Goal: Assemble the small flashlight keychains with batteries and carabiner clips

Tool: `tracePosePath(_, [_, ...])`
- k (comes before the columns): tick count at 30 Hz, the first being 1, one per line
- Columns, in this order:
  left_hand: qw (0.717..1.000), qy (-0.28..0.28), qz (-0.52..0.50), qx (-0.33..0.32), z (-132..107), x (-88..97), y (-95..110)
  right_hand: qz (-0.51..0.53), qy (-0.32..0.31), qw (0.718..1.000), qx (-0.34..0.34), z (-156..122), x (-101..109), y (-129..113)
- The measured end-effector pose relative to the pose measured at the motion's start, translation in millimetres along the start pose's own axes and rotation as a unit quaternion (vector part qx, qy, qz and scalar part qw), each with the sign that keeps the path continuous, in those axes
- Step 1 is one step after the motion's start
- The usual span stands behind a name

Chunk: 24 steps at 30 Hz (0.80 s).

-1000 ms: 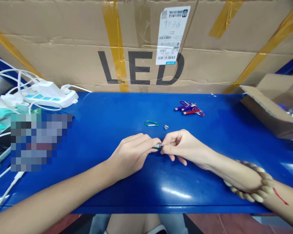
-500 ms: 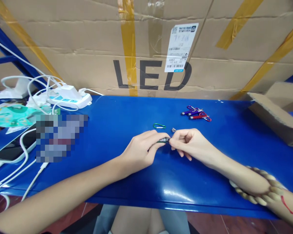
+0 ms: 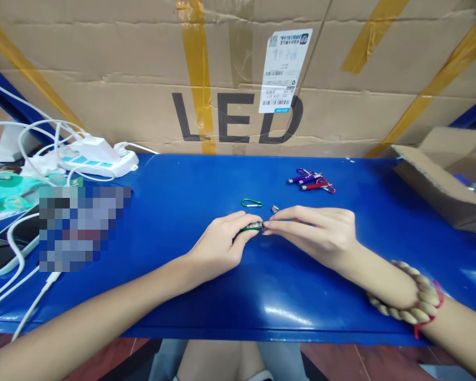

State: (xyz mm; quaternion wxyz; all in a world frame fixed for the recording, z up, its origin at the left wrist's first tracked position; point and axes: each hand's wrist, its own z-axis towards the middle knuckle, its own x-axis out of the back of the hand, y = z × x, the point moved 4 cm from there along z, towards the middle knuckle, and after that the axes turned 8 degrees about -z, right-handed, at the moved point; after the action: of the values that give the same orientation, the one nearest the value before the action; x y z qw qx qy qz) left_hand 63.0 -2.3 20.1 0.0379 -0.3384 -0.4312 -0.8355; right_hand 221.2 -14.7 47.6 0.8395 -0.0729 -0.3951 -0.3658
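My left hand (image 3: pixel 222 241) is closed around a small green keychain flashlight (image 3: pixel 253 226), its silver end pointing right. The fingertips of my right hand (image 3: pixel 321 233) pinch that silver end; whether they grip a separate end piece I cannot tell. Just beyond the hands lie a green carabiner clip (image 3: pixel 252 205) and a small silver metal part (image 3: pixel 275 209) on the blue table (image 3: pixel 206 180). Farther back to the right rest a red keychain flashlight (image 3: pixel 313 186) and purple and blue ones (image 3: pixel 303 179), with carabiners attached.
An opened cardboard box (image 3: pixel 432 185) stands at the right. On the left are a white power strip (image 3: pixel 122 164), tangled white cables, a phone (image 3: pixel 11 243) and a blurred-out item (image 3: pixel 87 227). A large carton marked LED (image 3: pixel 143 79) forms the back wall.
My right hand has turned over, its back now facing up and its fingers stretched toward the flashlight's end. My left hand keeps its hold. The whole view has shifted slightly.
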Motion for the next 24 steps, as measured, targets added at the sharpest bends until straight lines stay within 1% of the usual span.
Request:
tracePosePath(4, [1.0, -0.029, 0.003, 0.006, -0.6, -3.6, -1.1, -0.014, 0.001, 1.0, 0.021, -2.5, 0.8, -0.8])
tracePosePath(9, [0.997, -0.081, 0.004, 0.002, -1.3, -7.4, -0.8, 0.007, -0.027, 0.999, 0.027, -3.5, 0.7, -4.0])
tracePosePath(15, [0.991, -0.132, 0.0, 0.019, -4.1, -8.4, 1.3, 0.037, -0.045, 0.998, 0.015, -4.9, 2.3, -7.4])
tracePosePath(17, [0.991, -0.135, 0.006, 0.02, -5.3, -8.3, 1.1, 0.06, -0.056, 0.997, 0.002, -5.3, 0.7, -7.9])
tracePosePath(20, [0.991, -0.131, 0.032, -0.006, -7.0, -8.8, 0.0, 0.113, -0.084, 0.989, -0.044, -5.4, -5.4, -6.0])
tracePosePath(24, [0.99, -0.116, 0.071, -0.041, -9.6, -10.0, -2.7, 0.208, -0.126, 0.961, -0.129, -5.6, -16.5, 0.8])
